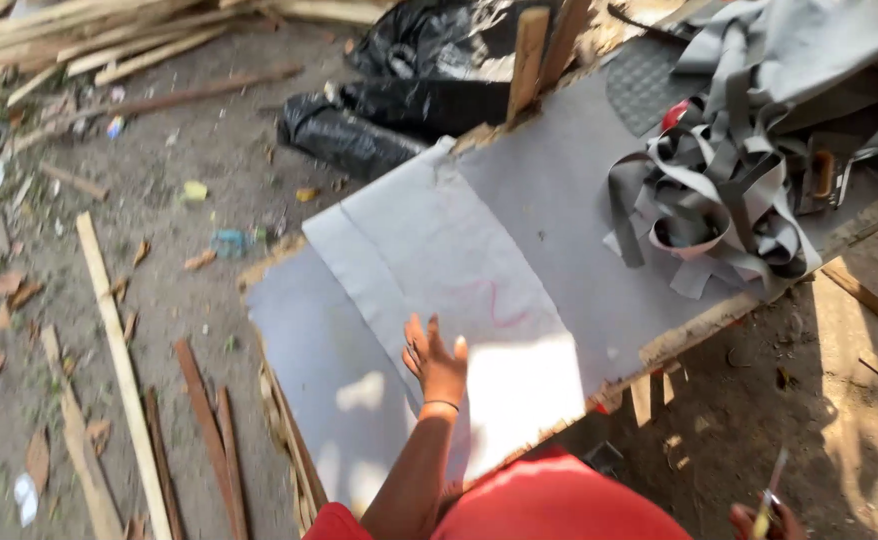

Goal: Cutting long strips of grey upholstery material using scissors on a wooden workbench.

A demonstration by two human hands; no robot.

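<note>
open grey sheet (519, 200) ahead, tangled strips (719, 200) crowding its far right

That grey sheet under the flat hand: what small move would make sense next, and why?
Probably bring the right hand with its thin tool up to the grey sheet. The left hand lies flat on it near a pink mark, while the right hand hangs off the table, far from the work.

A pale grey sheet (449, 270) with a faint pink mark lies flat on the grey-covered board (549, 190).
</note>
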